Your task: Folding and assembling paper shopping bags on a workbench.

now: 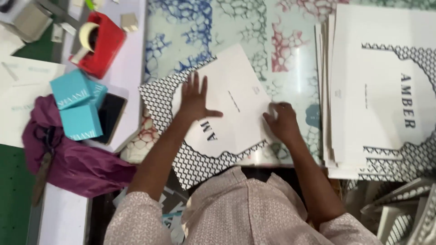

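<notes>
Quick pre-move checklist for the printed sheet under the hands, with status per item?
1. Left hand flat on the printed sheet, fingers spread: ok.
2. Right hand on the sheet's right edge: ok; grip type cannot tell.
3. Sheet lying flat on the marbled table: ok.
4. Sheet apart from the stack of printed sheets at the right: ok.
5. Red tape dispenser and teal boxes off the sheet: ok.

Your table (236, 22) shows marbled blue, red and green under glass. On it lie a white sheet with a patterned border (236, 113), a stack of matching sheets (377, 90), a red tape dispenser (102, 45), teal boxes (77, 106), a phone (111, 118) and purple cloth (77, 165).
</notes>
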